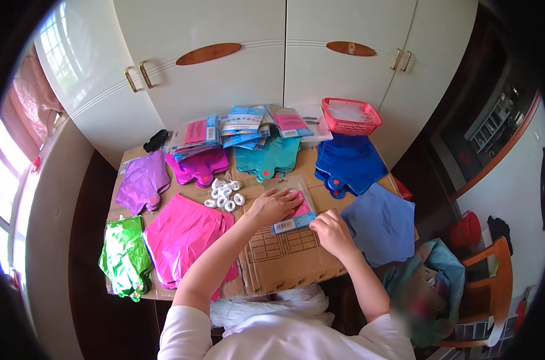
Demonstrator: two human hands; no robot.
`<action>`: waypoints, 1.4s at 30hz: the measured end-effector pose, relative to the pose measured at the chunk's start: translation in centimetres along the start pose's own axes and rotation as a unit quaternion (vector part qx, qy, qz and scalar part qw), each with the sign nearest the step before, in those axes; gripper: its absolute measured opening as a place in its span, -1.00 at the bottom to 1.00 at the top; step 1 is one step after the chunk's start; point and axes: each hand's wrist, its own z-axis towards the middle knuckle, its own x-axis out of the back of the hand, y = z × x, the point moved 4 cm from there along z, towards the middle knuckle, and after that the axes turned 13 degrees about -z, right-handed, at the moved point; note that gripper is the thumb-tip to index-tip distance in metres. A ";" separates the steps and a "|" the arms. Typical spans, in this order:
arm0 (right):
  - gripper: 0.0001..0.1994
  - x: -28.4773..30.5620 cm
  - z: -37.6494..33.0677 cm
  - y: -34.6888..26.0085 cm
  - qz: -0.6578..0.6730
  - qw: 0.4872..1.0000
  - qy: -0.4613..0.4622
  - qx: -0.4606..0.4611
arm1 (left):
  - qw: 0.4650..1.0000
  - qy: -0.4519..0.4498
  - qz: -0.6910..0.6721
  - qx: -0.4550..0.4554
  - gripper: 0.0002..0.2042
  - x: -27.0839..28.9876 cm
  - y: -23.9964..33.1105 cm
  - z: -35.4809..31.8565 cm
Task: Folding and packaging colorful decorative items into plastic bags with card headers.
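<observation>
Mid bench (284,264): left hand (276,206) flat on pink packet (293,210), right hand (331,231) pinches its end; hold packet still & go slow w/ the pinch.

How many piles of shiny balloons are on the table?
7: green, big pink, purple, magenta, teal, dark blue, light blue. Each pile may hide more balloons underneath.

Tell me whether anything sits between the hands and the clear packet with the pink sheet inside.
Nothing visible does. The left hand lies flat on the clear packet, pressing the pink part, and the right hand is at its lower right corner. The white rings lie off to the left, apart from it.
</observation>
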 end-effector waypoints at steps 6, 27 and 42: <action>-0.86 0.3 2.6 -2.0 -0.061 0.996 0.025 -0.068 | 1.000 0.028 -0.002 -0.014 -0.54 0.2 0.3 -0.2; -0.95 1.9 1.1 -2.5 0.008 0.997 0.025 -0.077 | 0.989 0.137 -0.053 0.017 -0.51 1.8 0.6 -0.2; -0.85 1.4 -3.4 -4.0 -0.017 0.998 -0.027 -0.059 | 0.949 0.171 -0.020 0.264 -0.33 2.5 -1.7 0.5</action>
